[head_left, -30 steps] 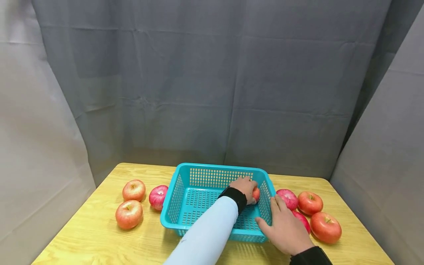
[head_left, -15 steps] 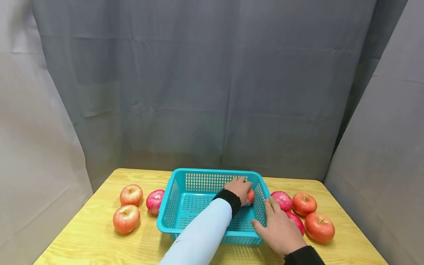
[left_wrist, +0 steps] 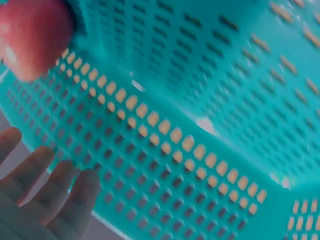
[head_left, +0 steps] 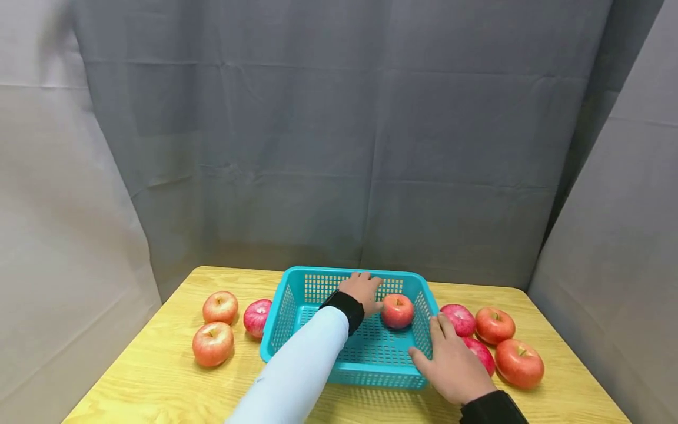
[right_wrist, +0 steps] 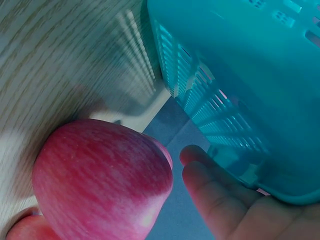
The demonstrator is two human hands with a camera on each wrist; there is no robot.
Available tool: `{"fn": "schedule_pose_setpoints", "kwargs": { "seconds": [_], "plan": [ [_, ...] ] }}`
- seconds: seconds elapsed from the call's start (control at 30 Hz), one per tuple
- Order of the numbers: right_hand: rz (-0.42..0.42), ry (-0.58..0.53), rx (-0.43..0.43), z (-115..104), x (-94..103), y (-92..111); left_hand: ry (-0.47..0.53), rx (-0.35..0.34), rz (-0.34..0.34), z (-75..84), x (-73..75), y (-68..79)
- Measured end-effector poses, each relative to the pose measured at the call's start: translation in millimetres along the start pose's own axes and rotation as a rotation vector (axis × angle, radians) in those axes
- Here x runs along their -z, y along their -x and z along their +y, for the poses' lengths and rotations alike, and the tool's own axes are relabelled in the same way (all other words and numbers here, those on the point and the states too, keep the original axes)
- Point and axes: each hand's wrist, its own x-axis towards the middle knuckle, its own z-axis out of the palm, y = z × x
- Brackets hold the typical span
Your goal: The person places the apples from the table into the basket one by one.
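A turquoise slotted plastic basket [head_left: 378,377] sits on the wooden table. Inside, toward its right end, rests a red apple [head_left: 398,311], also seen at the upper left of the left wrist view. My left hand [head_left: 361,292] hovers in the basket left of that apple, apart from it, fingers extended and holding nothing. At the basket's right side, my right hand [head_left: 457,365] rests its fairly straight fingers against the rim, thumb toward the inside. Beside those fingers, outside the basket, lies a pinkish-red apple [right_wrist: 105,180].
Left of the basket lie two yellowish-red apples [head_left: 213,344] and one pink apple [head_left: 257,318]. Several more apples, including a large red one [head_left: 519,364], cluster to the right. A grey cloth [head_left: 318,147] hangs behind the table [head_left: 132,383].
My left hand has let go of the apple and moved left, leaving the apple in the basket's right part. My right hand stays at the rim. The head view has shifted slightly.
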Motion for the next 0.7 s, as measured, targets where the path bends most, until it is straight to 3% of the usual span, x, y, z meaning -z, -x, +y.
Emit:
{"fn": "schedule_pose_setpoints", "kwargs": {
  "seconds": [0.23,0.47,0.7],
  "plan": [
    [-0.003,0.001,-0.006,-3.1,1.2,0.6,-0.019,0.074,-0.013,-29.7,24.8,4.8],
    [0.000,0.012,0.005,-2.8,-0.6,-2.0,-0.005,0.122,-0.006,-72.4,36.2,9.0],
    [0.005,0.007,0.015,-3.4,1.3,-3.9,0.017,0.151,-0.024,-113.8,53.9,29.0]
  ]
}}
